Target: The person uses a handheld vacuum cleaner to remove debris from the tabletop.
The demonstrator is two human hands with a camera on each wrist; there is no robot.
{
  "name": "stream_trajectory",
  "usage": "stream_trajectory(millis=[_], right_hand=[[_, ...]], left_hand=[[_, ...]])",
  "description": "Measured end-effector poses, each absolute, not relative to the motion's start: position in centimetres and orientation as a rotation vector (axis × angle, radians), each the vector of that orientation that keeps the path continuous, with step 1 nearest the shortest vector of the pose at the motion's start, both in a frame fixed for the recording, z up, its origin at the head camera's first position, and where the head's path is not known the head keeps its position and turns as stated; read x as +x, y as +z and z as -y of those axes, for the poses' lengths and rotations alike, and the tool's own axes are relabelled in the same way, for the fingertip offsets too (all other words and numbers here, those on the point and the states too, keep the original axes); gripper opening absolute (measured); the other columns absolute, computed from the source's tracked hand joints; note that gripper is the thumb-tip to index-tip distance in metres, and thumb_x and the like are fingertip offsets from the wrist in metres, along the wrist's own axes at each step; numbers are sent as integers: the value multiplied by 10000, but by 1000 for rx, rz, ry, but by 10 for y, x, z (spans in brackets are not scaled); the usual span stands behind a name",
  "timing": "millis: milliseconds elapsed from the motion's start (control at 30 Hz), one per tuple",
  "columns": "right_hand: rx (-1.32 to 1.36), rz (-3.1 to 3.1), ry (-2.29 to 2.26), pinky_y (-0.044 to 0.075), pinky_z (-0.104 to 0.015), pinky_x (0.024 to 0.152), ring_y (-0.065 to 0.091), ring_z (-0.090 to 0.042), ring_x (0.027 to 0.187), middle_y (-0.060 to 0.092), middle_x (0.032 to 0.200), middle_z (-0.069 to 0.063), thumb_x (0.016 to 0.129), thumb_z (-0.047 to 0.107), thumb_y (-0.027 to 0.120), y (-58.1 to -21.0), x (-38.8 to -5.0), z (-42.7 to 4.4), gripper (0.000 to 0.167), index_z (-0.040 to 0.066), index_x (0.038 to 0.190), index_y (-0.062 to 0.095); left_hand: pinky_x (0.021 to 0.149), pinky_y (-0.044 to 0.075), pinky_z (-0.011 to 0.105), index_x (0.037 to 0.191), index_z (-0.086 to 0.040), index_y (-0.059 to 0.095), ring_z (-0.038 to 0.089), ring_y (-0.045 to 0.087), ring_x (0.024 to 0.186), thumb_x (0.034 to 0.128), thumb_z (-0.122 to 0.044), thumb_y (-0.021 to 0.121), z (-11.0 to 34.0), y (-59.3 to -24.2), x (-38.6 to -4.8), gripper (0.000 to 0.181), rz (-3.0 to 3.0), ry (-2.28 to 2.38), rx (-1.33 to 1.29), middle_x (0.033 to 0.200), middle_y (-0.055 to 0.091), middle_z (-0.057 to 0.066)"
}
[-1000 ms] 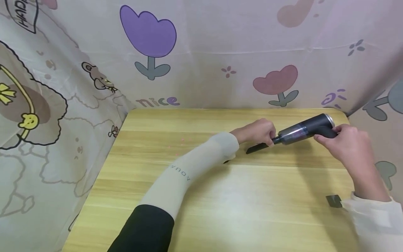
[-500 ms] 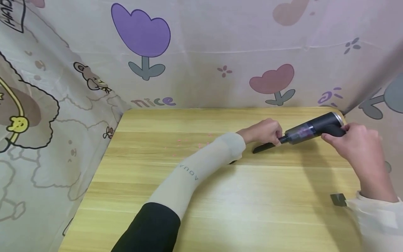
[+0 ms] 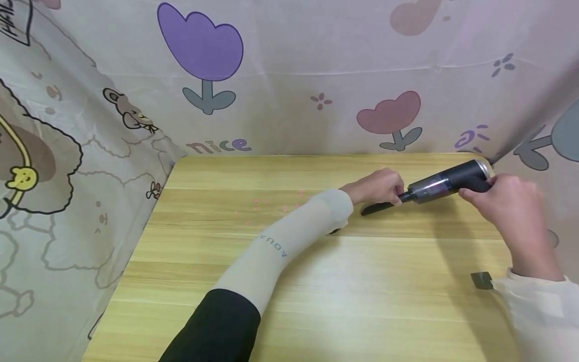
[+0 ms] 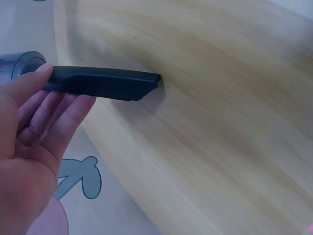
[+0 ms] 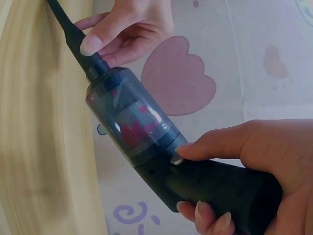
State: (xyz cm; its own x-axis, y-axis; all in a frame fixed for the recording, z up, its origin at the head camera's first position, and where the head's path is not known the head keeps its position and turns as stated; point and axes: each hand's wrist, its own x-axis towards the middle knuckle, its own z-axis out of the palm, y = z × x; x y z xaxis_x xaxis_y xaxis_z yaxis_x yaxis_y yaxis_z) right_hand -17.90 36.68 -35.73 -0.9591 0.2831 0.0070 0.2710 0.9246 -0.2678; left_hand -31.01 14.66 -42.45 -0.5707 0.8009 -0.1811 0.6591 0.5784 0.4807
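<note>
A black handheld vacuum [image 3: 445, 183] with a clear dust chamber is held above the table's back right. My right hand [image 3: 511, 213] grips its handle; in the right wrist view the thumb rests by a small button on the body [image 5: 210, 188]. Pink bits show inside the chamber [image 5: 139, 120]. My left hand [image 3: 377, 187] pinches the flat black nozzle [image 4: 105, 83] near where it joins the vacuum, thumb on one side and fingers on the other. The nozzle's tip points left, down toward the wood.
Small pink bits [image 3: 285, 208] lie scattered on the wooden table [image 3: 362, 296] left of my left forearm. A dark square piece [image 3: 481, 280] is beside my right sleeve. Something dark, partly hidden, shows under my left cuff [image 3: 334, 231]. Printed cloth [image 3: 289, 50] hangs behind the table and at both sides.
In the head view, the vacuum and both hands shifted a little to the right, then barely moved, while the whole scene slid slightly left. Both hands have kept their hold.
</note>
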Motion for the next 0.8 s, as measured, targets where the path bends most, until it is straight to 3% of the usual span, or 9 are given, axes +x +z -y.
stream_trajectory(millis=[300,600,800], right_hand=[[-404,3078,476,332,-425,636,478,-437,825,619,766,-232,918,486,698,-364,-186,-351,581,-86,1011,667],[-349,3048,499,349,-405,609,512,-423,810,625,834,-279,901,460,732,-367,-192,-332,578,-101,1028,678],[-321,3049,528,351,-404,628,520,-423,818,654,873,-303,896,448,736,-370,-195,-316,605,-128,1070,669]], left_hand=[[877,501,171,1037,-117,797,73,658,905,916,-226,801,-120,-428,-316,163,-2390,535,1187,1004,775,-31],[753,512,157,959,-90,805,75,646,776,881,-195,829,-96,-432,-323,133,-2352,632,1221,914,775,-5],[599,550,205,941,-74,796,118,668,644,885,-180,827,-79,-433,-323,124,-2316,665,1146,863,771,25]])
